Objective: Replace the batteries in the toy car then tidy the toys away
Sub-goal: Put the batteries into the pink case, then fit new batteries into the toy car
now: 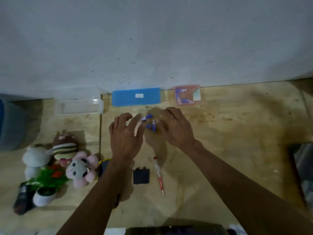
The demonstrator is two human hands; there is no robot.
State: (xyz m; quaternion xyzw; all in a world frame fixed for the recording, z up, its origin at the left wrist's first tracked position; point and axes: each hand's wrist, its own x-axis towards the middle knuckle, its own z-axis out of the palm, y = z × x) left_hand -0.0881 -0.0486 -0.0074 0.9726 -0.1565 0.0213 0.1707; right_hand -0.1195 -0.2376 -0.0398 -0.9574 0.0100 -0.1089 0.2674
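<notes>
Between my two hands sit a few small blue-and-white batteries [149, 123], blurred, just above the wooden table top. My left hand [125, 134] pinches one at its fingertips, its other fingers spread. My right hand [176, 127] grips the others from the right. The dark toy car [103, 167] with a yellow edge lies mostly hidden under my left forearm. Its black square battery cover [141, 176] rests on the table beside a red-and-clear screwdriver [159, 177]. A pink battery pack [187, 94] lies near the wall.
A clear plastic box [78, 102] and its blue lid [135, 97] lie along the wall. Plush toys [76, 165], a small fake plant in a white pot [44, 195] and a black object [22, 199] crowd the left. A dark bin [303, 168] stands at the right edge.
</notes>
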